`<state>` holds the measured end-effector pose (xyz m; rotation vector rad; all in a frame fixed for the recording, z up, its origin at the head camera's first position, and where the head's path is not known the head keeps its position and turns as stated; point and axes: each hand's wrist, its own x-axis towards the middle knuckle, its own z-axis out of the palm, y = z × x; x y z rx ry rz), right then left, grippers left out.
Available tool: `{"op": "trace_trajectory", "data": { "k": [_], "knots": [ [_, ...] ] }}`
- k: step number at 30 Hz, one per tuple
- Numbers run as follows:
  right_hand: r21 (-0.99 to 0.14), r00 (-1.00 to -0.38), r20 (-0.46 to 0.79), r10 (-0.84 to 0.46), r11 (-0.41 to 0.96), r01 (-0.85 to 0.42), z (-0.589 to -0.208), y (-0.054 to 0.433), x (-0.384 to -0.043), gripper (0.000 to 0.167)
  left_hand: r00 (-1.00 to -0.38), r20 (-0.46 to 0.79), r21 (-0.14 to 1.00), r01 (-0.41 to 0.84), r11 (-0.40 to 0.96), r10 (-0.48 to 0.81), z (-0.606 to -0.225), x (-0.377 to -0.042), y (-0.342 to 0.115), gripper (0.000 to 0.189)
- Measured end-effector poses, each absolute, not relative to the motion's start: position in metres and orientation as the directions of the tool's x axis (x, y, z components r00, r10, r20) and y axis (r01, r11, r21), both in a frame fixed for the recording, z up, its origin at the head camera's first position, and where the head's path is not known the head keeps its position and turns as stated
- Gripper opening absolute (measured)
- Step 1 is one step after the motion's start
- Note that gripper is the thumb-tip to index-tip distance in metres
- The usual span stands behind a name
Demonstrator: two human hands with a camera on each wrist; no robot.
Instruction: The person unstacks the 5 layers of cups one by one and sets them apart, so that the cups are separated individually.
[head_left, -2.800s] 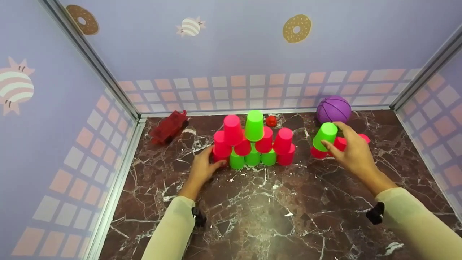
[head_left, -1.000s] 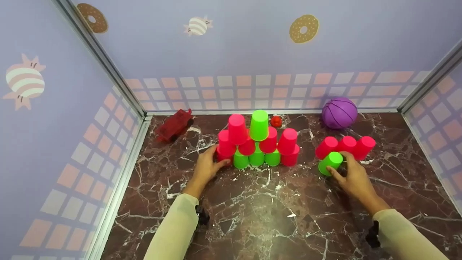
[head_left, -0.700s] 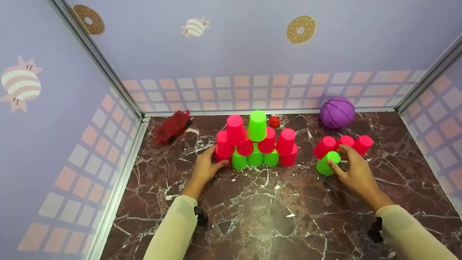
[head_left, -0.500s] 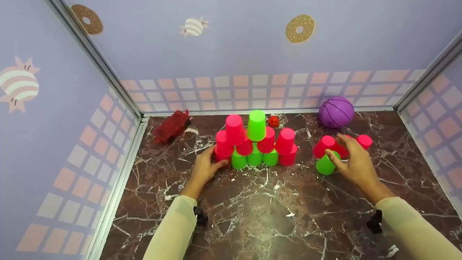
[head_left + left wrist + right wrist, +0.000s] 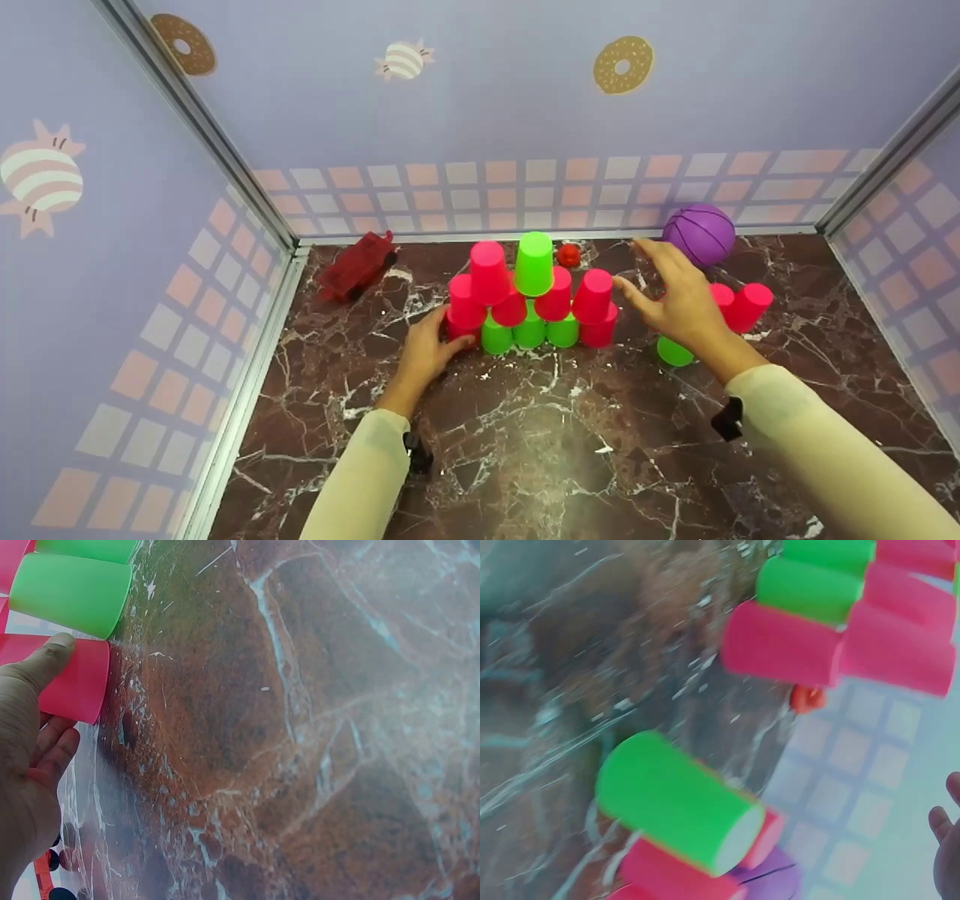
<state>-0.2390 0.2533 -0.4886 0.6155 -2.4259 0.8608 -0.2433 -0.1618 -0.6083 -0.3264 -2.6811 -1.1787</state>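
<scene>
Upside-down plastic cups form a stepped pyramid on the marbled floor. Its bottom row has green cups between a pink cup at each end, its second row is pink, and a pink cup [image 5: 489,271] and a green cup [image 5: 535,262] top it. My left hand [image 5: 421,356] holds the bottom-left pink cup [image 5: 79,682], thumb on the near side and fingers behind. Holding nothing, my right hand [image 5: 679,300] is raised right of the pyramid, its thumb and fingers spread. Below it stands a loose green cup [image 5: 675,799], partly hidden by the hand in the head view.
Beside the loose green cup are pink cups [image 5: 750,307], partly behind the right hand. A purple ball [image 5: 701,234] sits at the back right, a small red object [image 5: 568,255] behind the pyramid, a red toy [image 5: 358,264] at back left. Patterned walls [image 5: 480,112] enclose the floor.
My right hand set the green cup down in front of the pink cups, let go, and moved up and left toward the pyramid. My left hand stays at its cup.
</scene>
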Motion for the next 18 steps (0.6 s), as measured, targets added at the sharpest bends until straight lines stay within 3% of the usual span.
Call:
{"op": "trace_trajectory", "data": {
  "k": [18],
  "knots": [
    [-0.472, -0.784, 0.504, -0.363, 0.645, -0.601, -0.464, 0.179, -0.248, 0.072, -0.967, 0.223, 0.707, 0.246, 0.663, 0.121, -0.608, -0.242, -0.162, 0.068]
  ]
}}
